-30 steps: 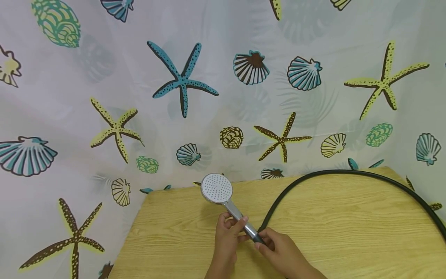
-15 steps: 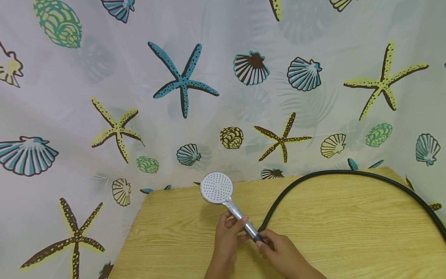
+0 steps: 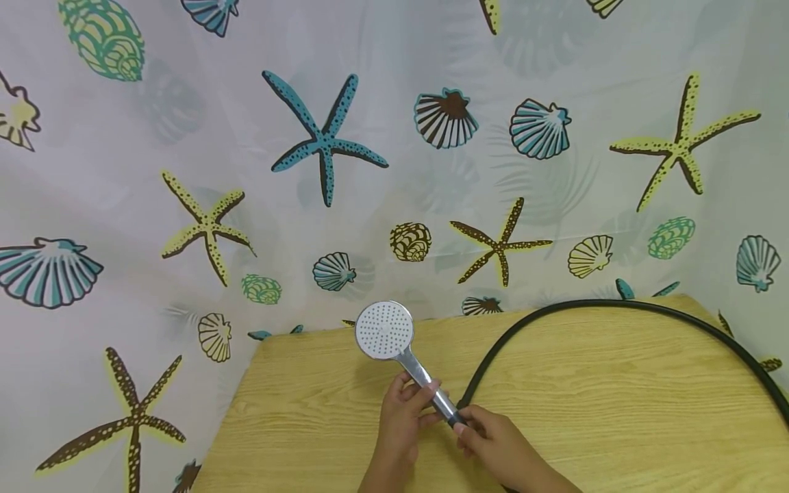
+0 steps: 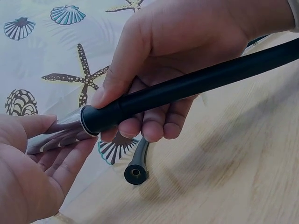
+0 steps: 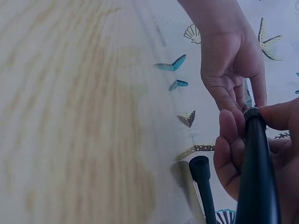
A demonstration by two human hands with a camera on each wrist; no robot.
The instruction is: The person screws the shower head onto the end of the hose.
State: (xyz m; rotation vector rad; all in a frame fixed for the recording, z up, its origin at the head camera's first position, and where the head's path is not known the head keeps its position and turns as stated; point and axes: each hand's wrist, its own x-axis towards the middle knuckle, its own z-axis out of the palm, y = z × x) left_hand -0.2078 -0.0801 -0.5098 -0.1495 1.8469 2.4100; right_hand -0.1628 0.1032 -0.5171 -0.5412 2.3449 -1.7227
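My left hand (image 3: 399, 418) grips the chrome handle of a shower head (image 3: 384, 330), its round, white, perforated face tilted up toward the head camera. At the handle's lower end, my right hand (image 3: 496, 441) pinches the black collar of a hose (image 4: 187, 88) between thumb and fingers. In the left wrist view the collar meets the chrome rim squarely, and the hose runs off to the right under my right palm. Seen from the right wrist, hose and handle stand in line between both hands. The handle's middle is partly hidden by my left fingers.
On the wood-grain table (image 3: 296, 397) a black hose length (image 3: 592, 302) arcs to the right edge. A loose hose end (image 4: 135, 172) with a hole in it lies beyond my hands. A shell-and-starfish printed curtain (image 3: 370, 171) surrounds the table's back and sides.
The shower head has risen very slightly. My right thumb has slid a little upward over the black collar, covering more of it. The left hand keeps its grip.
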